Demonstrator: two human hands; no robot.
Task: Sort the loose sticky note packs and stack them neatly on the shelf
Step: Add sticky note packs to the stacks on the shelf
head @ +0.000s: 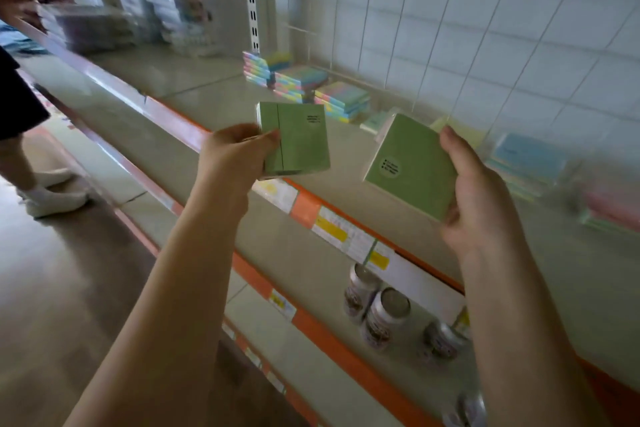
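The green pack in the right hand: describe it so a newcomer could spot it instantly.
Start at the shelf with the orange front edge. Two hands hover above it, each gripping a green sticky note pack. The one in the right hand is the tilted pack with a round black-printed label; the left hand's pack shows a dark vertical line instead.

The left hand point(235, 152) grips one green pack point(298, 139); the right hand point(481, 194) holds another green pack point(412, 166) (tilted). Beyond both hands, multicoloured stacks point(311, 87) sit on the shelf point(221, 94).
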